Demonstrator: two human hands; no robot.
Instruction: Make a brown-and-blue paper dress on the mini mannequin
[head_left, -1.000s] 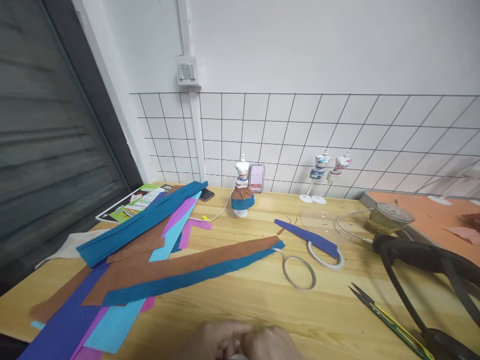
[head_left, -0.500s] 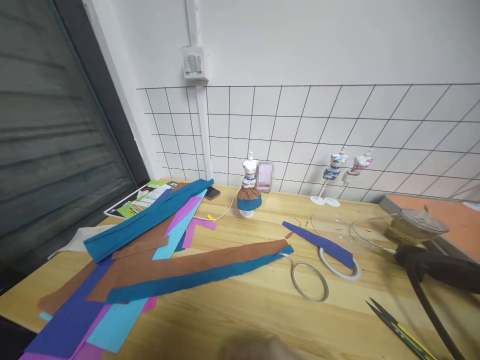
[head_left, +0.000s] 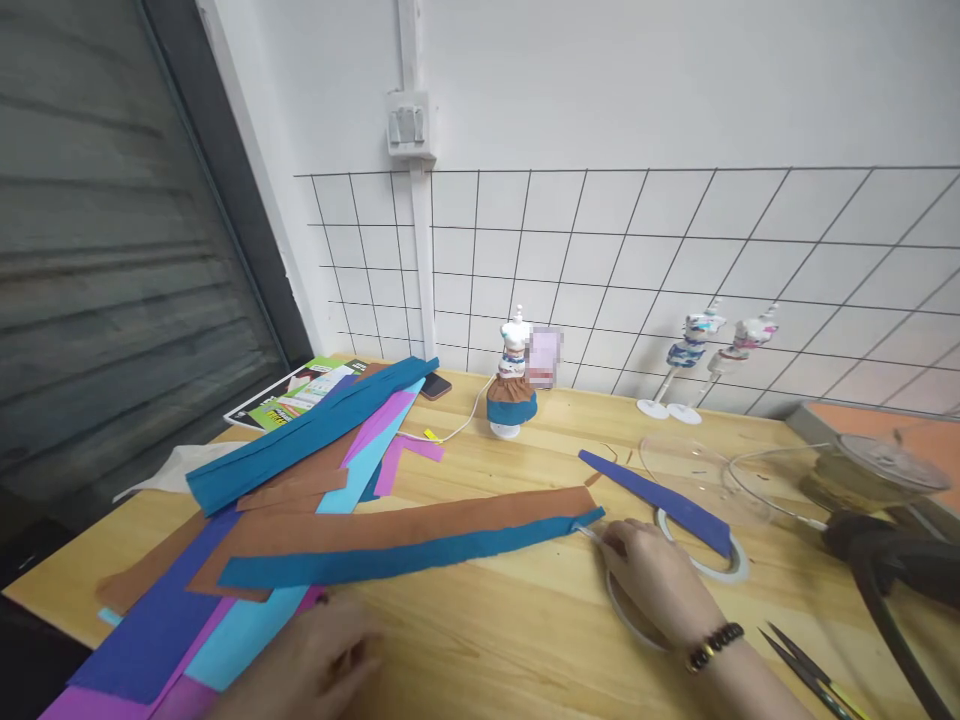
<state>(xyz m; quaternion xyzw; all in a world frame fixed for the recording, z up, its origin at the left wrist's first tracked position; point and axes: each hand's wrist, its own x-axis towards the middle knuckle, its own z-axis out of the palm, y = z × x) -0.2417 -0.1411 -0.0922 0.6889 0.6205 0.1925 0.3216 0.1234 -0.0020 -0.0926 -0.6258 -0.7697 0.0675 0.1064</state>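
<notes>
My right hand (head_left: 652, 570), with a beaded bracelet at the wrist, has its fingers pinched on the narrow roll of tape (head_left: 630, 615), near the loose tape end at the right tip of the blue strip (head_left: 450, 550). That strip lies along the lower edge of a long brown strip (head_left: 480, 508). My left hand (head_left: 322, 650), blurred, hovers over the table's front with curled fingers, just below the blue strip's left part; whether it holds anything is unclear. A small mannequin (head_left: 514, 375) in a brown and blue skirt stands at the back.
Coloured strips (head_left: 300, 430) are heaped at left over a magazine (head_left: 262, 400). A dark blue piece (head_left: 660, 495) lies partly over another tape roll (head_left: 739, 565). Scissors (head_left: 806, 665), a black-handled tool (head_left: 877, 550) and a glass bowl (head_left: 870, 470) are at right. Two mannequins (head_left: 690, 350) stand behind.
Both hands have come into view from the front edge; the right has reached the narrow tape roll. The view has shifted slightly, so objects appear further right.
</notes>
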